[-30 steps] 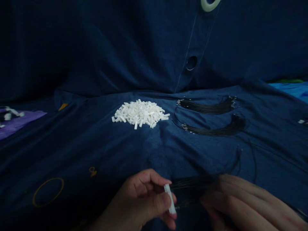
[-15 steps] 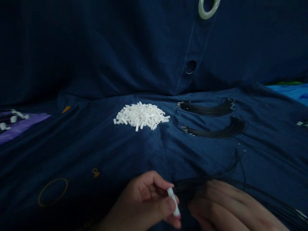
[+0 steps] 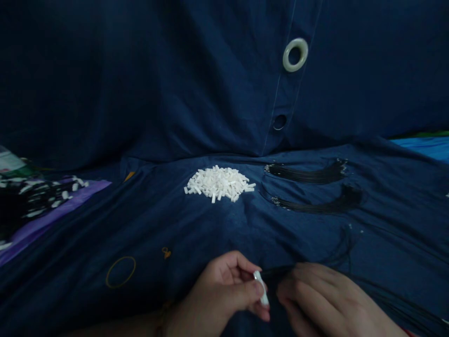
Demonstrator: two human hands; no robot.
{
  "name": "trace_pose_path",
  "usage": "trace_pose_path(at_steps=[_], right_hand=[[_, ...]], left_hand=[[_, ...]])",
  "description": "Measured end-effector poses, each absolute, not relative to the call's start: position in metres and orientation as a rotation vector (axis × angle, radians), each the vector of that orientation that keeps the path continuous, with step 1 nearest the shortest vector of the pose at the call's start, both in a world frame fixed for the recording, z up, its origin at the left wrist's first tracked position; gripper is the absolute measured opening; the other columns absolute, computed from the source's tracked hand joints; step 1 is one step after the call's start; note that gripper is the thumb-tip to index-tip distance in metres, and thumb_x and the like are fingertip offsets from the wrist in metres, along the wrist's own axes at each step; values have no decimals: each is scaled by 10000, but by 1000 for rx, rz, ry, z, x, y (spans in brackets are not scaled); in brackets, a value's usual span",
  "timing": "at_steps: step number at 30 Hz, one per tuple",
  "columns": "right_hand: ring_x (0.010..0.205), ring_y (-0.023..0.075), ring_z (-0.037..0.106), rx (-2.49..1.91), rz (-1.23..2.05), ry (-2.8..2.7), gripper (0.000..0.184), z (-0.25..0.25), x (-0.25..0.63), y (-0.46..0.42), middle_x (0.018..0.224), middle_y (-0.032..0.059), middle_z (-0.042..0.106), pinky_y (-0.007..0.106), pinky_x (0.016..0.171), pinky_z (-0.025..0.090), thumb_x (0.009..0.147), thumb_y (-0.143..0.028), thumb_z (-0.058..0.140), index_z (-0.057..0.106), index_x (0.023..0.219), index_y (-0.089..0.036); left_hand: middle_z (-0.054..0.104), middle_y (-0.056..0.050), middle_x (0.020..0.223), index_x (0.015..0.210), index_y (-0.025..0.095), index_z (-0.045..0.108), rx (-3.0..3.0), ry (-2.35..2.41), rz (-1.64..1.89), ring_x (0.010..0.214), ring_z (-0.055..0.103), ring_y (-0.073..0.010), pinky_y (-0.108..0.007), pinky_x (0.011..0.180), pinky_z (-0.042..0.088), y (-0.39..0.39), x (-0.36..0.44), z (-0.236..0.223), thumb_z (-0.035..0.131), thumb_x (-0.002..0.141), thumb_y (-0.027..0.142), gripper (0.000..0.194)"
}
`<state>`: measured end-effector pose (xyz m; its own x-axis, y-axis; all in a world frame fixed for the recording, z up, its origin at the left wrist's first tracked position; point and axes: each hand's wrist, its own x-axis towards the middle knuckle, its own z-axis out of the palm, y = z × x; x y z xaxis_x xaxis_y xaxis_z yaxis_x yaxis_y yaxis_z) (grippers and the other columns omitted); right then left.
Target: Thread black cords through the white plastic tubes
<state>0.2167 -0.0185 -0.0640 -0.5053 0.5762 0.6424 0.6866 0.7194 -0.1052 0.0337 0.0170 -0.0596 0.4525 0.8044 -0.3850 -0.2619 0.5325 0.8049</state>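
Observation:
Between the thumb and fingers of my left hand [image 3: 224, 292] is a small white rectangular piece [image 3: 260, 288], held tilted near the front of the dark blue cloth. My right hand [image 3: 326, 295] is just to its right, knuckles up, with its fingers curled down and pressed together. Loose black cords [image 3: 382, 288] pass beneath and behind this hand and reach toward the left one. The right fingertips are mostly hidden, so whatever they pinch does not show. Farther back lies a heap of similar white pieces [image 3: 220, 182].
Two bundles of black cords [image 3: 308, 174] with pale tips lie back right. On the left are a purple sheet [image 3: 87, 191] carrying black cords with white pieces, a yellow rubber band [image 3: 121, 271] and a small twisted band [image 3: 166, 253]. A blue curtain with a pale ring [image 3: 295, 55] hangs behind.
The view has tilted up and turned left, bringing more of the purple sheet into sight. Both hands keep nearly the same pose, and the white piece stays in my left hand.

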Motion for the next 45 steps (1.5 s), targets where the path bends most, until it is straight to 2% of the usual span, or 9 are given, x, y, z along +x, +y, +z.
trace_pose_path(at_steps=[7,12,17,21,30,34,40,42,45], right_hand=[[621,113,556,-994,-18,-2336,158,-47,234,-11,699,-4,572,237,597,435,872,-121,402,545,845,-181],[582,108,546,-1357,11,-2293,138,-40,272,31,736,-1,603,233,534,416,881,-227,463,594,878,-182],[739,145,561,-1628,-106,-2250,147,-68,308,79,851,29,594,326,715,468,901,-281,553,602,917,-143],[828,154,575,-1678,-82,-2262,181,-85,317,90,940,44,597,353,781,484,925,-312,545,605,956,-144],[841,157,603,-1783,98,-2300,222,-59,275,135,912,40,624,355,783,500,927,-351,551,616,928,-139],[760,136,605,-1874,149,-2242,231,-63,253,172,880,37,626,322,718,515,916,-361,571,614,917,-134],[575,97,559,-1545,-99,-1970,263,-2,261,168,703,-13,594,252,573,482,940,-348,531,592,822,-121],[635,112,573,-1322,-288,-1824,234,24,262,136,751,14,605,254,582,466,958,-312,484,567,837,-130],[716,110,560,-984,-482,-1820,117,34,254,70,778,3,607,247,654,441,872,-275,612,563,809,-190]], left_hand=[[612,-2,663,798,127,569,765,833,773,574,565,-96,-220,559,463,11,33,-67,718,686,159,189],[619,0,652,783,124,581,763,820,763,568,563,-94,-205,541,460,14,33,-68,726,645,154,202],[619,0,643,769,125,582,773,823,758,568,561,-96,-209,546,465,11,33,-68,731,640,147,199],[614,5,645,761,124,588,787,824,765,584,560,-99,-218,560,469,8,35,-67,733,644,149,188],[617,13,610,738,139,577,721,874,746,528,548,-105,-231,508,442,15,33,-73,817,557,249,320],[618,7,586,723,140,598,678,869,726,514,552,-119,-237,488,439,17,33,-79,881,483,320,412],[637,-13,636,755,132,622,589,859,798,570,569,-124,-234,537,455,18,32,-69,878,516,282,381],[640,-11,658,771,136,625,560,863,829,597,567,-116,-226,564,456,18,30,-67,857,550,248,340],[651,-9,699,803,147,634,513,879,875,635,576,-113,-215,585,455,18,28,-67,839,580,224,312]])
